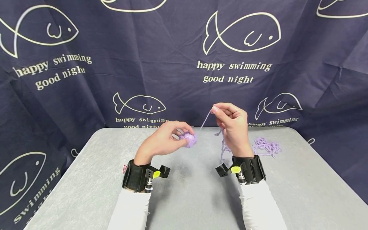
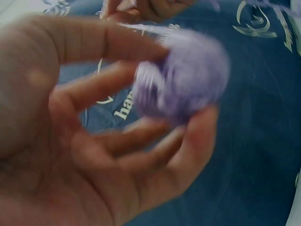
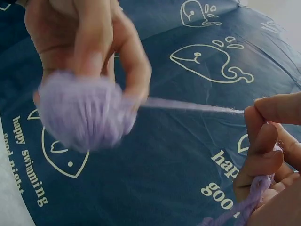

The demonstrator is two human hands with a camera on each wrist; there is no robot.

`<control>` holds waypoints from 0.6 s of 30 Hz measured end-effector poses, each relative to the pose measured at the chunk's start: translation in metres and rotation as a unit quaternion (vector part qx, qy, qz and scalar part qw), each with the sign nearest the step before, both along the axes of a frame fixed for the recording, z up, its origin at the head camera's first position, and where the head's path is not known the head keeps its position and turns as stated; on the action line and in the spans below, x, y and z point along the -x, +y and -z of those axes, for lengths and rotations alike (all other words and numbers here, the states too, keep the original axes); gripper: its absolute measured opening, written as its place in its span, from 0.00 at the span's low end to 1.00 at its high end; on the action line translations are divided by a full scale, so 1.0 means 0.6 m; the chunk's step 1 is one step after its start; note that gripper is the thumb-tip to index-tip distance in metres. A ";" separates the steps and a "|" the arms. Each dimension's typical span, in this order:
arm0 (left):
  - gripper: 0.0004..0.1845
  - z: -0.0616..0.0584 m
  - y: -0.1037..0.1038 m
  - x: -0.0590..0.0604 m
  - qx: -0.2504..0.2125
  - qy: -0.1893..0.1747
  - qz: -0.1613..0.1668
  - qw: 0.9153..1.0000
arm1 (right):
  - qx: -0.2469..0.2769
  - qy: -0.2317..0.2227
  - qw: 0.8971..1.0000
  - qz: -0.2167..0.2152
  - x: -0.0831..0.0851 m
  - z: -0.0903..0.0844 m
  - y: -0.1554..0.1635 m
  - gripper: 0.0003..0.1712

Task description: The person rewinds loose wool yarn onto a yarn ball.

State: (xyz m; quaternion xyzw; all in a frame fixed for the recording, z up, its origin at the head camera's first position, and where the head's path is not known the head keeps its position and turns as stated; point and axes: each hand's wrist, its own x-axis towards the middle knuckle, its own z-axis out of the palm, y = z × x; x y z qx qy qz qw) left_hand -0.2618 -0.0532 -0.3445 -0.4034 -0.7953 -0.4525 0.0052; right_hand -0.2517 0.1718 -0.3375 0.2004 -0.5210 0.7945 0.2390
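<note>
Now: left hand (image 1: 161,142) grips yarn ball (image 1: 188,139) — right hand (image 1: 233,129) pinches strand (image 1: 205,119), taut btwn.

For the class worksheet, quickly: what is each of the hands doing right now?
Left hand: closed, holding the yarn ball.
Right hand: closed, pinching the yarn strand that runs to the ball.

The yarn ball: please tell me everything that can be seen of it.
The yarn ball is small, roundish and pale purple, wound from soft, fuzzy strands. The left hand holds it in the air above the grey table, fingertips curled around it. One strand runs from the ball, stretched straight, up to the right hand, which pinches it between thumb and fingers. More loose yarn hangs below that hand and lies in a tangled heap on the table. The wrist views show the ball blurred.
</note>
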 end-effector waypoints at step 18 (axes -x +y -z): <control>0.21 -0.017 0.010 -0.015 -0.394 -0.075 0.144 0.904 | -0.233 -0.034 0.972 -0.013 0.003 0.016 -0.010 0.03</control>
